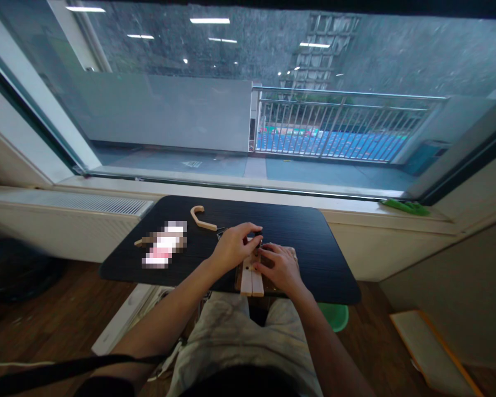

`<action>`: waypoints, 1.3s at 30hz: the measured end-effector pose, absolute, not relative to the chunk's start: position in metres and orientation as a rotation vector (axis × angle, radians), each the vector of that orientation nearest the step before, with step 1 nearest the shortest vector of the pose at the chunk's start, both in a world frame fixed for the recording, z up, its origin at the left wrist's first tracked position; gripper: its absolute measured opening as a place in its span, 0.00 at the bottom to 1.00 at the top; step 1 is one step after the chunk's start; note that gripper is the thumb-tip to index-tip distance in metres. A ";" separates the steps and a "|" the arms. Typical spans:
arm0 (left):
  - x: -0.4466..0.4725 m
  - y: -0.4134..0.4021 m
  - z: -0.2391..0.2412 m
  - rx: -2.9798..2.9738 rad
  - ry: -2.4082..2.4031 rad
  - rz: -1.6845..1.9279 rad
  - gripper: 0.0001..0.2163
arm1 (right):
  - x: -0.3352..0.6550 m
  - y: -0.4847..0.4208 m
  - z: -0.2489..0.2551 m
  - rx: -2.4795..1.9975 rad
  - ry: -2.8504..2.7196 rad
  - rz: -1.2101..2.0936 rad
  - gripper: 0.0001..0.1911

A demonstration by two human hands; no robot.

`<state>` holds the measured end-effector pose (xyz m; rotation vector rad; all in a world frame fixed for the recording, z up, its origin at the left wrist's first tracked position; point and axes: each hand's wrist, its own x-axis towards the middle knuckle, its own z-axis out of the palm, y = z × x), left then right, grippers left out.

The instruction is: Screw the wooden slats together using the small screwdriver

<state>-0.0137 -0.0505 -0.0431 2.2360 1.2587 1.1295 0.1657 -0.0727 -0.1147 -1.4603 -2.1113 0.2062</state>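
My left hand point(233, 245) is closed, its thumb and fingertips pinching a small dark piece point(258, 234) above the far end of two pale wooden strips point(252, 284). What kind of piece it is cannot be made out. The strips lie side by side, their near ends at the table's front edge. From the other side, my right hand point(281, 266) presses its curled fingers and thumb against the strips, just below the dark piece. Fingers partly cover the strips' far part. Under them is something brown, mostly hidden.
On the black table point(314, 248) lie a hook-shaped wooden piece point(197, 218), small dark metal parts point(220, 231) and a blurred-out item point(165, 245). Behind are the window sill point(347, 206) with a green cloth-like thing point(405, 207) and a radiator point(66, 215). A green basin point(334, 316) stands below.
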 end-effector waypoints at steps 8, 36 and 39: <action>-0.013 -0.050 -0.044 2.230 1.230 1.128 0.10 | 0.166 -0.073 -0.116 -1.448 -2.104 0.214 0.16; -0.014 -0.047 -0.043 2.296 1.194 1.175 0.07 | 0.166 -0.073 -0.115 -1.455 -2.114 0.205 0.15; -0.014 -0.046 -0.042 2.307 1.178 1.172 0.07 | 0.166 -0.073 -0.114 -1.455 -2.121 0.217 0.16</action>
